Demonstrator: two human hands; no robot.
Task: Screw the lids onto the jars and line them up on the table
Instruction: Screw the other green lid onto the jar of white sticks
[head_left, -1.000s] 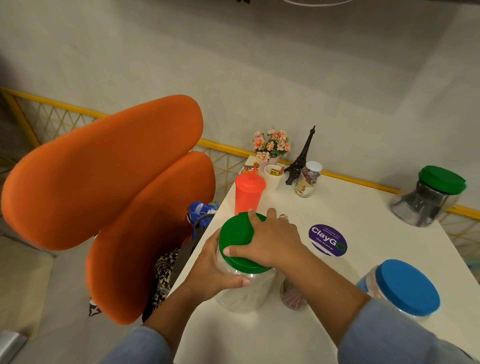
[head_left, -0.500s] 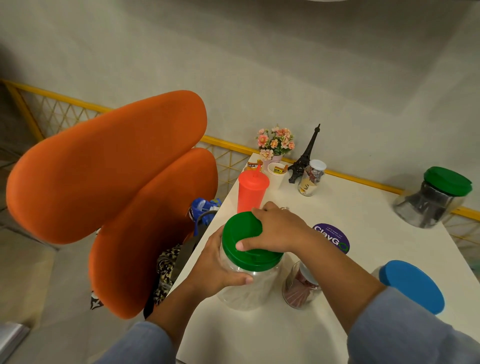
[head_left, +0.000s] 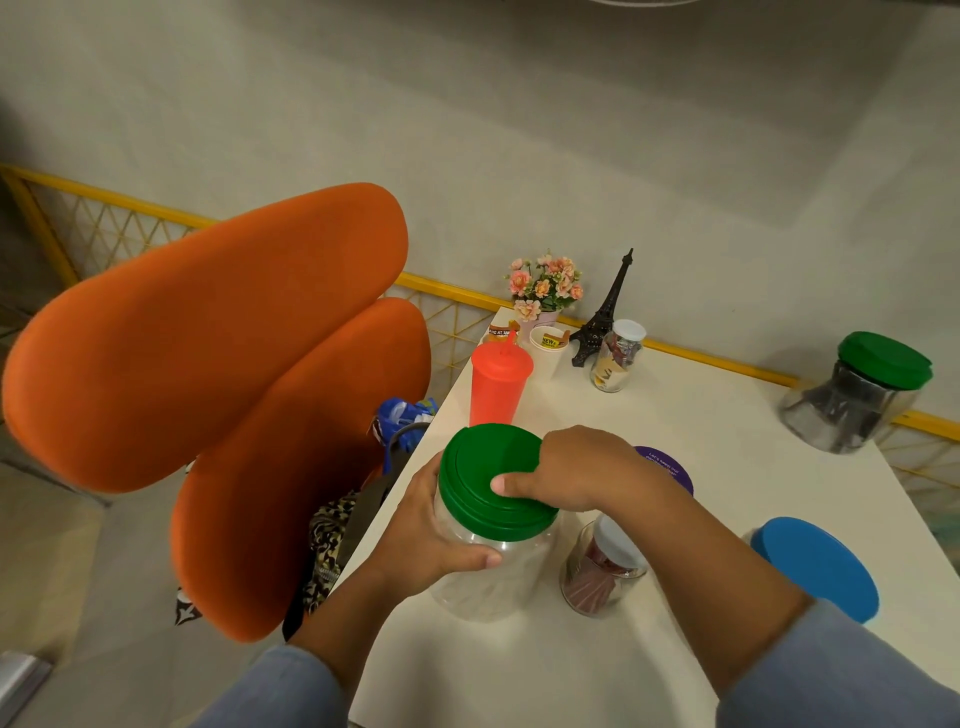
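My left hand (head_left: 431, 545) wraps round the clear jar (head_left: 493, 582), thumb across its front. My right hand (head_left: 576, 473) is curled over the green lid (head_left: 483, 467) on top, thumb pressed on its flat face. The jar stands on the table (head_left: 701, 441), whose edge runs just under my left hand. I cannot tell whether the lid sits level; if not, a hard twist could cross-thread it. A slipping left grip could send the jar off that edge. A small jar (head_left: 597, 577) stands just below my right wrist, and my forearm could knock it over.
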